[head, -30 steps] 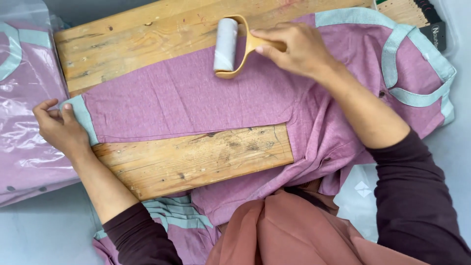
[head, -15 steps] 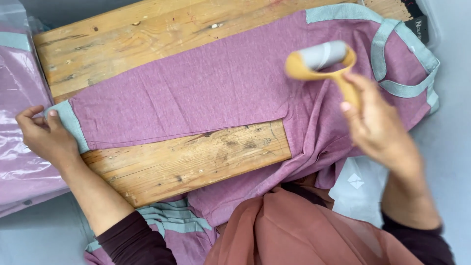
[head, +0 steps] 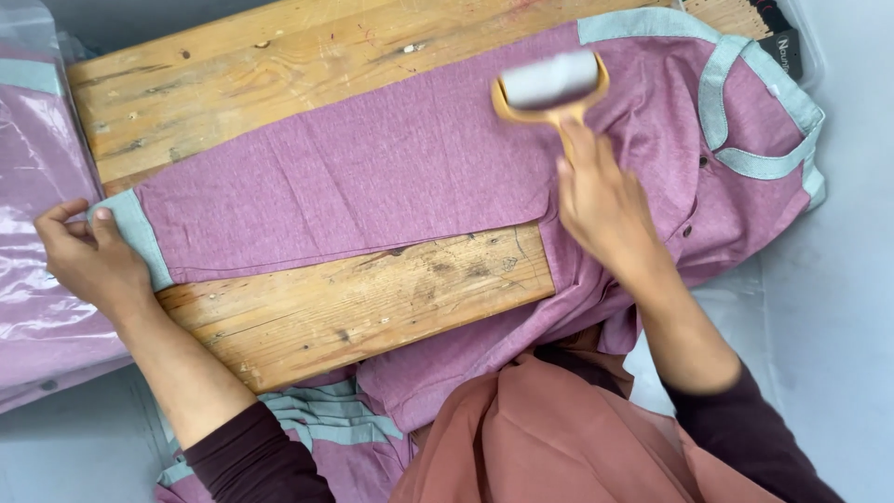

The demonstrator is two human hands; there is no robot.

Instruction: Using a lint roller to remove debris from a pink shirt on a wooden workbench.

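A mauve garment (head: 372,177) with pale green trim lies spread over a wooden board (head: 372,298), one sleeve stretched out to the left. My left hand (head: 88,261) pinches the sleeve's pale green cuff (head: 140,237) at the board's left edge. My right hand (head: 601,200) grips the tan handle of a lint roller (head: 549,84). Its grey-white roll rests on the garment near the shoulder, blurred by motion.
Bagged mauve garments in clear plastic (head: 37,186) lie at the left. More mauve and green cloth (head: 326,419) hangs below the board. A rust-coloured cloth (head: 559,438) covers my lap. A box of dark tags (head: 782,42) sits at the top right.
My right hand swung the lint roller from the upper middle of the sleeve rightward, lifted it, and set it down near the shoulder. My left hand stayed on the cuff.
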